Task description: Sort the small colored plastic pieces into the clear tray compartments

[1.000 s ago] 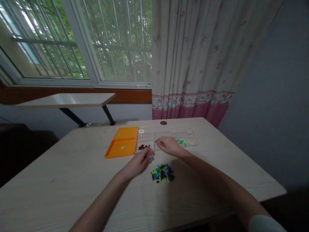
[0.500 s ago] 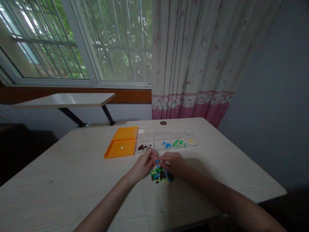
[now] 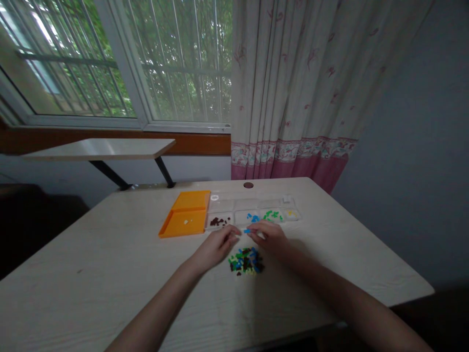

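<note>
My right hand [image 3: 269,235] pinches a small blue building block [image 3: 247,231] between thumb and fingertips, in front of the clear compartment tray. To its left, my left hand [image 3: 222,243] has its fingers curled together, a short gap from the blue block; whether anything sits in that pinch is too small to see. Just below both hands lies a mixed pile of small blocks [image 3: 245,261], green, blue, dark brown and pale yellow. Beyond the hands, the clear tray [image 3: 246,203] holds brown pieces [image 3: 219,222], blue pieces [image 3: 252,218], green pieces [image 3: 273,215] and yellow pieces [image 3: 292,213] in separate front compartments.
An open orange box [image 3: 186,208] lies left of the tray, with a few white pieces [image 3: 187,222] in it. Behind are a raised white shelf [image 3: 106,149] on black supports, a barred window and a curtain [image 3: 293,88]. The table's [image 3: 128,264] right edge slopes toward me.
Both hands have risen from over the pile toward the tray and moved slightly apart. The blue block now shows in my right fingertips, and the pile is uncovered.
</note>
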The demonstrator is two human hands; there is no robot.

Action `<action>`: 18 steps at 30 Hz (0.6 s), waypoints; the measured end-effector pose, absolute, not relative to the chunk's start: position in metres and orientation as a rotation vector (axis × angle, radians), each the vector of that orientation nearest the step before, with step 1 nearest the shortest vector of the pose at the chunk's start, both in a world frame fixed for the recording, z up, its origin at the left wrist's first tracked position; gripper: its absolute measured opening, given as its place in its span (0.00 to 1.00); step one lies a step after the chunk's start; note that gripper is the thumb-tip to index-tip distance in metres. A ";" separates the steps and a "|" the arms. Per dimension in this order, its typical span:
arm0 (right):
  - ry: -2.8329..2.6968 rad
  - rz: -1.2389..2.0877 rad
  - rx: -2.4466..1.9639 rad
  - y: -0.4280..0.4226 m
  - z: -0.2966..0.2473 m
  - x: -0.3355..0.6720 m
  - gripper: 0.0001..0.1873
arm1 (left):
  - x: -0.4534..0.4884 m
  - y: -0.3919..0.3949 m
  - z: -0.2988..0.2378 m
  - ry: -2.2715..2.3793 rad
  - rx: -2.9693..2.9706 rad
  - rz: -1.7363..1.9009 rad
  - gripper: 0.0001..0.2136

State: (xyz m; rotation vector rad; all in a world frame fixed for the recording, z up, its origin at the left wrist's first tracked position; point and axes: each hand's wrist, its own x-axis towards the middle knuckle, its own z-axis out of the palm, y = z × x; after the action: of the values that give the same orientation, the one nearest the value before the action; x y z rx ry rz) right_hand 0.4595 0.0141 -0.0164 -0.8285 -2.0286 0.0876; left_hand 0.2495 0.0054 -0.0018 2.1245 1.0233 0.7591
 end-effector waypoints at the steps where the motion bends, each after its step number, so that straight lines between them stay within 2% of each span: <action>1: -1.995 0.035 -0.828 0.018 -0.015 0.464 0.06 | 0.247 0.006 0.000 1.024 2.213 0.722 0.10; 10: -1.900 -0.095 -0.872 0.029 -0.002 0.487 0.08 | 0.242 0.006 -0.004 0.946 2.462 0.488 0.11; 18: -1.915 -0.152 -0.843 0.025 -0.005 0.479 0.07 | 0.244 0.007 -0.010 1.024 2.459 0.474 0.10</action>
State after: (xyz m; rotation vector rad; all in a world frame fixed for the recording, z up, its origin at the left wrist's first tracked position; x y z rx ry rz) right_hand 0.4794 0.0253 -0.0048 -0.8434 -1.9150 -0.1517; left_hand 0.2442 0.0068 -0.0100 2.4587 1.0244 0.4744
